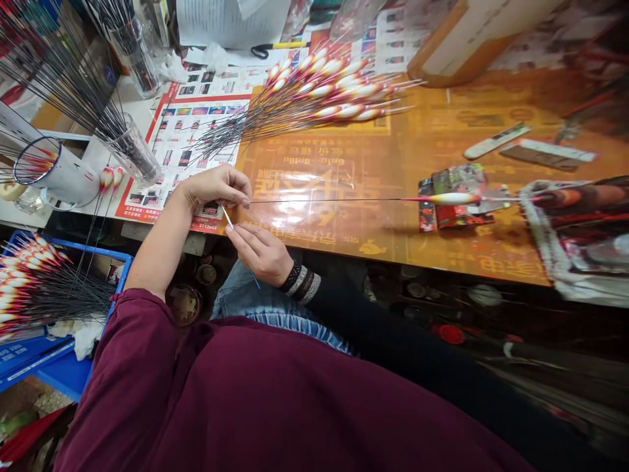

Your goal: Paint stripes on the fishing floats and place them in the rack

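Near the table's front edge my left hand (219,187) is closed in a pinch at the left end of a long thin dark rod. That rod runs right to a red, yellow and white float (455,198), which passes over a paint-stained block (459,180); its right tip meets a dark reddish cylinder (590,195). Just below, my right hand (263,252), with banded cuff, is closed around a thin brush-like stick (256,280). The stick's pale upper end (227,217) points up toward my left fingers. Whether it touches the rod is too small to tell.
Many similar floats (344,85) lie at the back of the orange tabletop (314,229). Glasses of dark rods (132,154) and a white mug (73,177) stand left. A blue crate (120,262) of floats sits lower left; flat sticks (496,141) lie right.
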Demonstrator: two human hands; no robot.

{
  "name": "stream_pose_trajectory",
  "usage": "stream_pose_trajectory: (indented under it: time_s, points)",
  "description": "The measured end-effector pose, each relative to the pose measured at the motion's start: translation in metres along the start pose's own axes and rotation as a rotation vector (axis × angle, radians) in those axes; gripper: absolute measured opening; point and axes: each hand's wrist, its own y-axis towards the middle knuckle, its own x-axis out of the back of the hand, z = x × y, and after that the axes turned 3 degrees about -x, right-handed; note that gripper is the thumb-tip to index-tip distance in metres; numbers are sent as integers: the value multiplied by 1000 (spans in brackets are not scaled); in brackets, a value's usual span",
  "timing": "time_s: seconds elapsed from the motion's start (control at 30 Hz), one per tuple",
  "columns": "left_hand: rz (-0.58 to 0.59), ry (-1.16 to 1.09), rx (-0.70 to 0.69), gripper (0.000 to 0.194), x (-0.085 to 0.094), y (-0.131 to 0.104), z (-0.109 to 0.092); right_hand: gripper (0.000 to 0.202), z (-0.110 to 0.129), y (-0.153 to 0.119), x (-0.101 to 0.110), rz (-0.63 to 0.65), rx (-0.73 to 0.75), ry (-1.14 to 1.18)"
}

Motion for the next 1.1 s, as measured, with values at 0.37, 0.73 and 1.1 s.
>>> stream_pose_trajectory:
  time_s: [0.37, 0.73, 1.1]
  points:
    - [3, 54, -27, 31, 0, 0, 0, 43, 1, 1, 0, 6, 6, -45]
    - [14, 13, -29, 31, 2, -1, 3, 46, 1, 5, 5, -8, 38, -21]
    - [3, 431, -27, 16, -16, -9, -23, 51, -15, -24, 85, -40, 85, 1]
